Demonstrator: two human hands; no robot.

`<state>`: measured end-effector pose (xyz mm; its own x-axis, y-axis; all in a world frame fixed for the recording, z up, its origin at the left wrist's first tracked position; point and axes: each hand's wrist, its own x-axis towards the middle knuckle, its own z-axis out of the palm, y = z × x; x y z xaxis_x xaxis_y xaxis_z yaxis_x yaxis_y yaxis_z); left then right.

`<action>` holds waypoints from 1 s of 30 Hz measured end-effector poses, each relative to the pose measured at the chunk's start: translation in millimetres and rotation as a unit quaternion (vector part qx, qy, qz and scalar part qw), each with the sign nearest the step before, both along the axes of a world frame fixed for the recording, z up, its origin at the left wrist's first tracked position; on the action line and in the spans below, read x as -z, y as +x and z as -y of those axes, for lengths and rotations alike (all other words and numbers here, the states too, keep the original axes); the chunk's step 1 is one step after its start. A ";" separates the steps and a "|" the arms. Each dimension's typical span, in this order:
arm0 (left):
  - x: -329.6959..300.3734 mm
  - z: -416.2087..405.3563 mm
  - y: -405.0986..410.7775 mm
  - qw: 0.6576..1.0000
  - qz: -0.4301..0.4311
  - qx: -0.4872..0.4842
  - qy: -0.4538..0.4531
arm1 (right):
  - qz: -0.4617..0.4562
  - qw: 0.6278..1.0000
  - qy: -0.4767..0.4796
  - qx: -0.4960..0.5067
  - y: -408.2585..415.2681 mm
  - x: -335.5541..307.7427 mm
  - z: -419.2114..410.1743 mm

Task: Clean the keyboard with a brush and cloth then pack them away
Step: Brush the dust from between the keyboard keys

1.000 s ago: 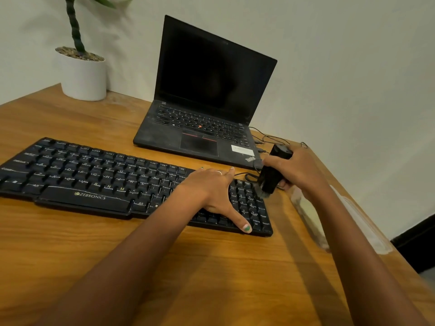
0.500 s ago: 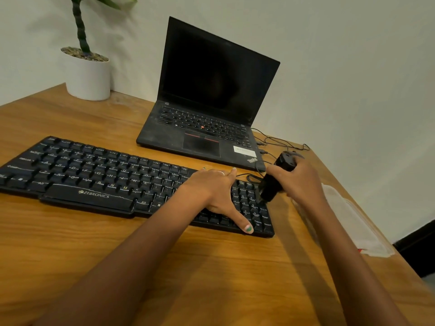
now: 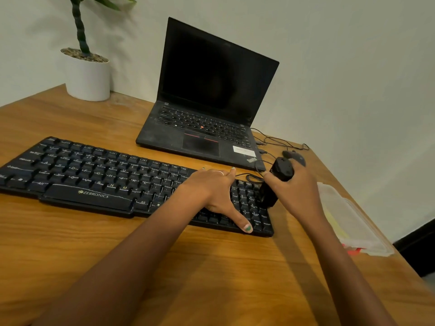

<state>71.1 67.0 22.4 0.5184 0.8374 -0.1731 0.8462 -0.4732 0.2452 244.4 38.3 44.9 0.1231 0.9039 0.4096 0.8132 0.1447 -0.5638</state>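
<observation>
Black stubby brush (image 3: 274,184) in right hand (image 3: 295,187), bristles on ridged keyboard (image 3: 94,175).

A wooden table (image 3: 70,267) with a warm orange-brown grain fills the lower part of the view, its far edge running up toward one o'clock, where it meets a plain pale wall (image 3: 353,67). At eleven o'clock a white plant pot (image 3: 88,77) topped with pebbles stands near the wall, and a dark green stem rises from it. At twelve o'clock an open black laptop (image 3: 207,128) sits with its screen dark. At four o'clock, past the table's right edge, a dark strip of skirting (image 3: 421,245) shows. The light is soft and even.
</observation>
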 end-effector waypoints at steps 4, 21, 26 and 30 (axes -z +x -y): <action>-0.7 -0.1 0.5 1.000 0.003 0.004 0.000 | -0.069 0.997 -0.037 -0.006 7.4 -8.9 0.9; -0.3 -1.0 0.5 1.000 0.004 0.002 -0.005 | -0.076 0.997 0.003 -0.003 5.9 -8.3 13.3; 2.4 -2.4 0.6 1.000 0.002 0.004 -0.005 | -0.056 0.998 -0.004 -0.001 2.1 2.9 17.2; 1.6 -1.8 0.0 1.000 0.004 0.007 -0.003 | -0.102 0.994 0.028 -0.004 8.4 -8.2 14.7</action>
